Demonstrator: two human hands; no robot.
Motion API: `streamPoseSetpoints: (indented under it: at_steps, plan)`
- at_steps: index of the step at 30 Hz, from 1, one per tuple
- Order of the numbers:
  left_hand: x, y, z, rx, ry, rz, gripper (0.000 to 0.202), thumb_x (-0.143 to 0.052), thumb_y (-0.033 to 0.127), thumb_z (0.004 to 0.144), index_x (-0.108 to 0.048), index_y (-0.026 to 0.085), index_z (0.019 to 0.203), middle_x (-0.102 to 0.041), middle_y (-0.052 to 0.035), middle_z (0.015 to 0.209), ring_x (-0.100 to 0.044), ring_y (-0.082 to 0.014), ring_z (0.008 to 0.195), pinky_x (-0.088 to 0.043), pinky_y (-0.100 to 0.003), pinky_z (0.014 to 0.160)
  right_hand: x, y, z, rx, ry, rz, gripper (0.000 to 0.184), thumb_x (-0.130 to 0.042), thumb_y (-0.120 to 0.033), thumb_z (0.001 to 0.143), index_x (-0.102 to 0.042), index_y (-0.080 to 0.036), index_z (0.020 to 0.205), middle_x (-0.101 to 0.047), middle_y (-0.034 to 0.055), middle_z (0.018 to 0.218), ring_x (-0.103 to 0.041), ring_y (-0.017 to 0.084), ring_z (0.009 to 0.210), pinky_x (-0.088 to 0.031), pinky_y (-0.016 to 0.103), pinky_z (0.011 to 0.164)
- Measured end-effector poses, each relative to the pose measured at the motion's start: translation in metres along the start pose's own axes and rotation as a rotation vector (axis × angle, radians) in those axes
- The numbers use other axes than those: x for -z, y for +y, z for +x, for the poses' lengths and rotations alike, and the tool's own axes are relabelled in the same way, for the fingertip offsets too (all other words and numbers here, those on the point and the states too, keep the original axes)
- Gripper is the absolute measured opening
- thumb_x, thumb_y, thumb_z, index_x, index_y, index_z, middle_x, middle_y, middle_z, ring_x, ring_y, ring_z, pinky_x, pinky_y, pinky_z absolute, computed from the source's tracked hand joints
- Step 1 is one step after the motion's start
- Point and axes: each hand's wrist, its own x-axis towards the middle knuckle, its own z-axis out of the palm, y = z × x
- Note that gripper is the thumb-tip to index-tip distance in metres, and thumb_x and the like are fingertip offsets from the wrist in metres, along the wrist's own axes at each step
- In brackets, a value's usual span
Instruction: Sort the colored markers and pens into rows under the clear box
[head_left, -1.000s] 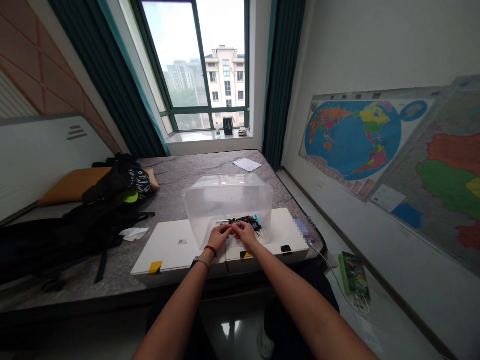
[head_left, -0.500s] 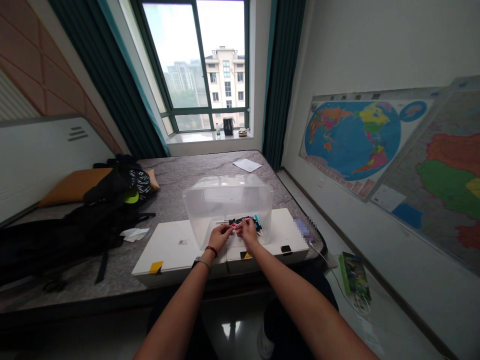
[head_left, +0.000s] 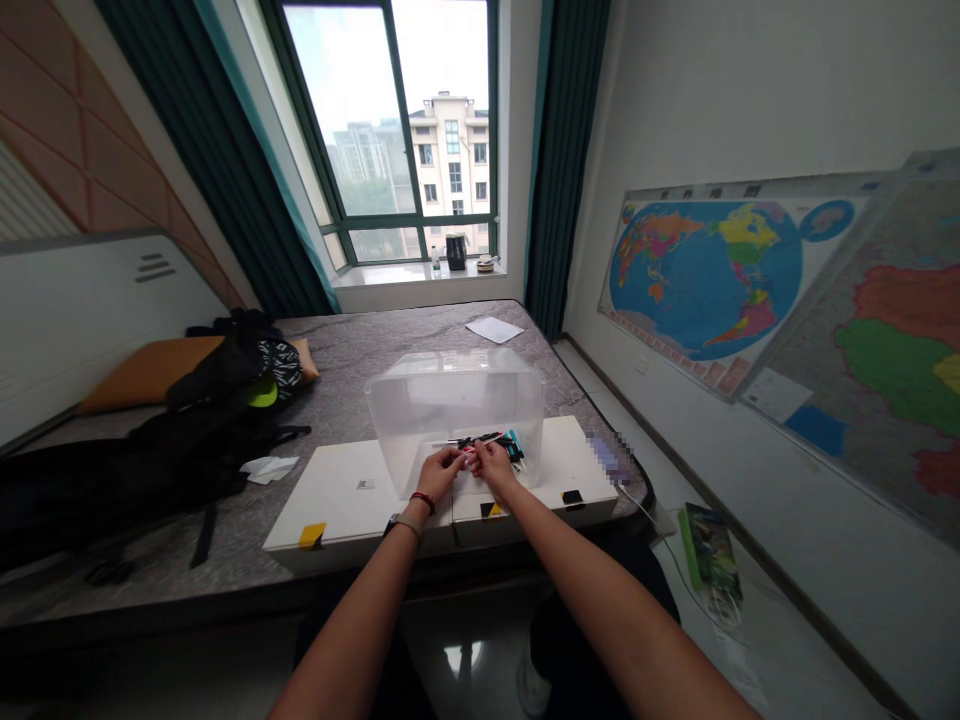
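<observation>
A clear plastic bin (head_left: 457,400) lies on its side, its open face toward me. My left hand (head_left: 439,470) is closed in a pinch on a small pink-and-white item (head_left: 469,456), at the mouth of the bin. Close beside it, my right hand (head_left: 491,464) is also pinched, with its fingertips at the same item and a thin pale stick-like piece (head_left: 493,438) showing above them. The exact kind of the item is too small to tell. Behind the fingers lies a pile of dark, red and teal pen-like things (head_left: 513,444), partly hidden by my hands.
Two white boxes (head_left: 337,500) with yellow and black tabs support the bin on a grey mattress (head_left: 345,350). A black bag (head_left: 150,470) and a crumpled tissue (head_left: 268,469) lie left. A paper sheet (head_left: 494,330) is farther back; a cable (head_left: 637,500) runs off the right edge.
My right hand has shifted slightly, and its fingertips sit differently against the pink-and-white item. The pale piece now shows above the right fingers. My left hand stays nearly in place.
</observation>
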Motion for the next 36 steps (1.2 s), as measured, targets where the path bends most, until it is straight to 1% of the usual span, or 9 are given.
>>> streamPoseSetpoints:
  at_steps: [8,11,15,20,24,27,31,34,36]
  plan:
    - [-0.001,-0.001,0.001,0.031,0.029,-0.048,0.041,-0.067,0.053,0.072,-0.067,0.015,0.087,-0.068,-0.0046,0.068,-0.059,-0.0137,0.058,-0.045,-0.024,0.055,0.0,-0.004,-0.003,0.012,0.067,0.107,0.041,-0.069,-0.055,0.071,-0.053,-0.017,0.069,-0.062,0.0006,0.059,-0.051,0.008,0.044,-0.04,0.019,0.042]
    - [-0.001,-0.002,0.002,0.048,0.069,-0.112,0.049,-0.066,0.057,0.072,-0.064,0.016,0.097,-0.07,-0.0039,0.069,-0.056,-0.0112,0.051,-0.044,-0.023,0.053,0.0,-0.004,-0.003,0.011,0.072,0.139,0.039,-0.069,-0.052,0.07,-0.058,-0.017,0.085,-0.064,-0.0006,0.062,-0.053,0.009,0.046,-0.042,0.019,0.044]
    - [0.002,-0.003,0.003,0.069,0.114,-0.159,0.051,-0.062,0.062,0.074,-0.062,0.017,0.097,-0.072,-0.0061,0.078,-0.056,-0.0109,0.05,-0.042,-0.023,0.051,0.001,-0.003,-0.002,0.021,0.054,0.1,0.047,-0.066,-0.05,0.072,-0.059,-0.017,0.104,-0.065,-0.0009,0.063,-0.055,0.01,0.046,-0.043,0.02,0.044]
    - [0.006,-0.001,0.004,0.053,0.189,-0.138,0.049,-0.056,0.063,0.078,-0.063,0.017,0.093,-0.074,-0.0093,0.087,-0.061,-0.0138,0.062,-0.044,-0.024,0.055,0.0,0.0,-0.003,0.082,0.007,-0.073,0.036,-0.066,-0.049,0.073,-0.06,-0.017,0.089,-0.064,-0.0003,0.061,-0.055,0.011,0.045,-0.043,0.02,0.042]
    - [0.009,-0.002,0.005,0.094,0.227,-0.19,0.049,-0.057,0.064,0.076,-0.059,0.017,0.092,-0.074,-0.0103,0.091,-0.059,-0.012,0.058,-0.041,-0.023,0.05,0.0,0.0,-0.004,0.098,-0.049,-0.168,0.034,-0.066,-0.05,0.074,-0.059,-0.017,0.079,-0.064,0.0001,0.06,-0.055,0.01,0.045,-0.044,0.02,0.042]
    - [0.011,-0.005,0.006,0.128,0.218,-0.294,0.047,-0.061,0.061,0.075,-0.052,0.019,0.094,-0.073,-0.0122,0.102,-0.062,-0.011,0.062,-0.043,-0.02,0.051,0.0,-0.001,-0.004,0.083,-0.054,-0.163,0.034,-0.065,-0.05,0.074,-0.059,-0.017,0.078,-0.064,0.0005,0.061,-0.055,0.01,0.046,-0.044,0.019,0.042]
    - [0.014,-0.007,0.007,0.155,0.245,-0.488,0.043,-0.064,0.056,0.076,-0.043,0.021,0.092,-0.068,-0.0148,0.115,-0.068,-0.0119,0.073,-0.052,-0.025,0.064,0.0,-0.001,-0.005,0.109,-0.051,-0.192,0.032,-0.065,-0.048,0.075,-0.058,-0.017,0.08,-0.063,-0.0004,0.063,-0.055,0.01,0.045,-0.044,0.019,0.041]
    - [0.014,-0.006,0.007,0.16,0.246,-0.565,0.043,-0.064,0.055,0.077,-0.04,0.021,0.09,-0.068,-0.0145,0.115,-0.068,-0.0116,0.068,-0.053,-0.026,0.065,-0.001,0.001,-0.005,0.136,-0.033,-0.193,0.033,-0.067,-0.046,0.073,-0.054,-0.019,0.085,-0.06,-0.0035,0.061,-0.054,0.01,0.043,-0.043,0.019,0.039]
    - [0.013,-0.006,0.007,0.162,0.239,-0.536,0.044,-0.063,0.057,0.076,-0.041,0.022,0.09,-0.071,-0.0113,0.105,-0.068,-0.0119,0.065,-0.052,-0.026,0.062,-0.001,0.002,-0.005,0.129,-0.047,-0.181,0.035,-0.069,-0.047,0.072,-0.053,-0.019,0.088,-0.059,-0.0045,0.061,-0.055,0.011,0.044,-0.044,0.02,0.039]
